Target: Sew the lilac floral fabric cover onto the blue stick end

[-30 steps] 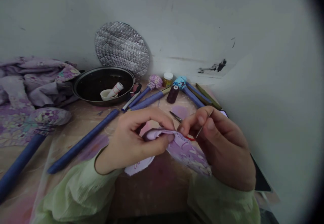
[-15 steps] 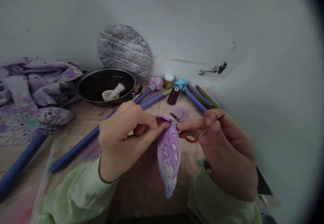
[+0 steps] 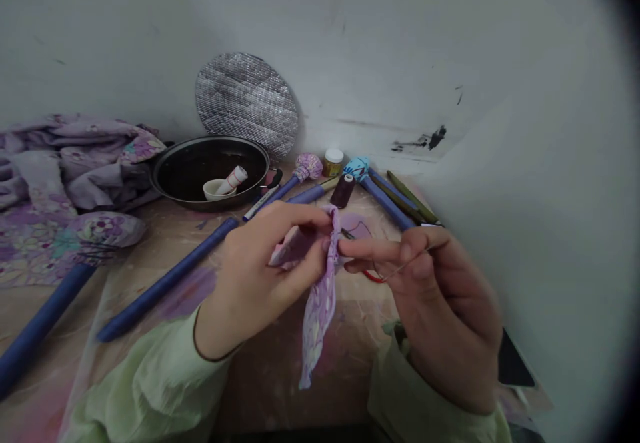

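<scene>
My left hand [image 3: 255,283] pinches a small piece of purple floral fabric [image 3: 319,316] by its gathered upper edge, with the rest hanging down. My right hand [image 3: 443,309] is closed, thumb against fingers, on a thin sewing needle [image 3: 430,249]; a dark thread curves below it. One extended finger of this hand touches the fabric's edge. Behind the fingers lie scissors [image 3: 372,276] with a red handle, partly hidden. A cone of dark purple thread [image 3: 343,191] stands just beyond the hands.
A black pan [image 3: 163,175] holds a small white bowl [image 3: 213,188]. Blue-wrapped sticks [image 3: 165,289], some with fabric heads, lie about the table. Purple floral cloth [image 3: 75,163] is heaped at left. A small jar [image 3: 333,163] and a silver round mat [image 3: 245,99] are by the wall.
The left hand has turned the fabric, so its edge now stands more upright and the hanging part looks narrower. The right hand has shifted slightly left and down, still holding the needle.
</scene>
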`<move>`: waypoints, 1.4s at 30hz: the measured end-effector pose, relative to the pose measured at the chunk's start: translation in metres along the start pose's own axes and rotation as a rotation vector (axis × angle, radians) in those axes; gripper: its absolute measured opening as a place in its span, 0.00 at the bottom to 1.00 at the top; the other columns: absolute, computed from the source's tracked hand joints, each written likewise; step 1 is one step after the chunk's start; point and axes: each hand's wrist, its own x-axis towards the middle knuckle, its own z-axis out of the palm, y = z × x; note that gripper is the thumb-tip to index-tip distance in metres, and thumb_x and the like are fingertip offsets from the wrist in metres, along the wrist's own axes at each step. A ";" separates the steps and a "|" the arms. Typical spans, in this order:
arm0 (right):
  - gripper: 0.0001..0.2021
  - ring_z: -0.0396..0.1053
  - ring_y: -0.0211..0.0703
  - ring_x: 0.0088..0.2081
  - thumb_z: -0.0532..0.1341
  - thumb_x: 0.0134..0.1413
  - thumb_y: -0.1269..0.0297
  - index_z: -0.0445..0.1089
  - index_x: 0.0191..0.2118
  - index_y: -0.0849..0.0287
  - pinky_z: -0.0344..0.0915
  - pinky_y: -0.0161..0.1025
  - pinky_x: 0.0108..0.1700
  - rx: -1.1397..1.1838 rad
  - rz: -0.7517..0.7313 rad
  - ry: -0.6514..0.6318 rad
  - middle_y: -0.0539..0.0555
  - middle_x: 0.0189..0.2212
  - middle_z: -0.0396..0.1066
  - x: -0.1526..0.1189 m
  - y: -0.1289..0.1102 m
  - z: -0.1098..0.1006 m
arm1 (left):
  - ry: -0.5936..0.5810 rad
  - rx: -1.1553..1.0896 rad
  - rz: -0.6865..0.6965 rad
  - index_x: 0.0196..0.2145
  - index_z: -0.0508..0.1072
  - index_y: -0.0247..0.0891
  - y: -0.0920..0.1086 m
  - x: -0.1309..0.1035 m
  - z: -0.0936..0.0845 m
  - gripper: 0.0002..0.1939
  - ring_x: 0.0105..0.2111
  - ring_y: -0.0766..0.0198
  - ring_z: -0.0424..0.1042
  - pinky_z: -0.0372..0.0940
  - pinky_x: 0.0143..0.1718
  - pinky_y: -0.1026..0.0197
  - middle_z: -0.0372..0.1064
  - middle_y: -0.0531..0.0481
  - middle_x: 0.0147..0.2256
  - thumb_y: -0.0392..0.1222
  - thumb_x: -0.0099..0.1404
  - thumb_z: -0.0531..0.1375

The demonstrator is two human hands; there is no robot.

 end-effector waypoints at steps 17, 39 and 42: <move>0.06 0.77 0.39 0.43 0.55 0.68 0.64 0.67 0.38 0.54 0.73 0.38 0.45 0.021 -0.116 0.017 0.49 0.42 0.81 0.003 0.000 -0.002 | -0.205 -0.505 -0.208 0.46 0.76 0.44 0.002 0.005 -0.006 0.14 0.42 0.64 0.77 0.71 0.45 0.67 0.78 0.53 0.43 0.44 0.62 0.67; 0.11 0.75 0.38 0.39 0.56 0.66 0.67 0.74 0.34 0.56 0.71 0.38 0.49 0.203 -0.246 0.382 0.49 0.31 0.77 0.015 -0.006 -0.024 | -0.069 -0.506 -0.471 0.34 0.78 0.39 0.003 0.012 0.004 0.04 0.26 0.76 0.75 0.67 0.28 0.80 0.79 0.58 0.28 0.34 0.59 0.67; 0.10 0.73 0.37 0.32 0.56 0.66 0.68 0.73 0.35 0.57 0.71 0.36 0.42 0.241 -0.240 0.318 0.48 0.25 0.71 0.014 -0.008 -0.025 | -0.043 -0.456 -0.433 0.33 0.79 0.39 0.001 0.010 0.003 0.05 0.28 0.75 0.76 0.68 0.30 0.80 0.80 0.58 0.30 0.34 0.58 0.68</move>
